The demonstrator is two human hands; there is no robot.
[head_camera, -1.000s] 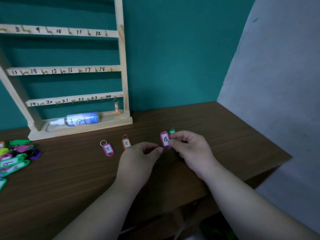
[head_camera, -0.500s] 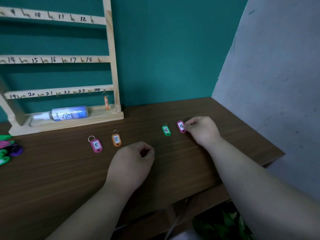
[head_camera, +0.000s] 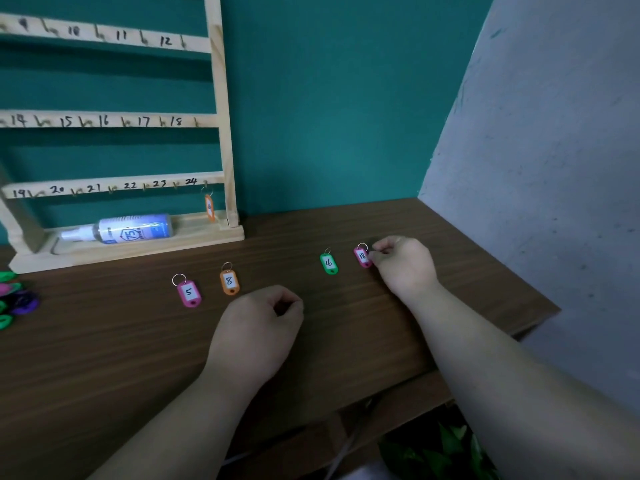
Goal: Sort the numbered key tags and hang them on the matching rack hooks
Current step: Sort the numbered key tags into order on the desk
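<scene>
right hand (head_camera: 403, 263) pinches the right edge of pink tag 18 (head_camera: 362, 257), flat on tabletop (head_camera: 104, 348), right end of row | long axis near-far, ring far | left hand (head_camera: 258, 327) loosely curled, empty, farther away | hook 18 (head_camera: 196, 122) far-left, up on rack (head_camera: 221, 133)

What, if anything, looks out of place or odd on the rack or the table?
A spray bottle lies on its side on the base of the wooden rack, below the 19 to 24 row; it is no key tag. Nothing looks spilled or damaged. The right hand pinches tag 18 on the table.
</scene>
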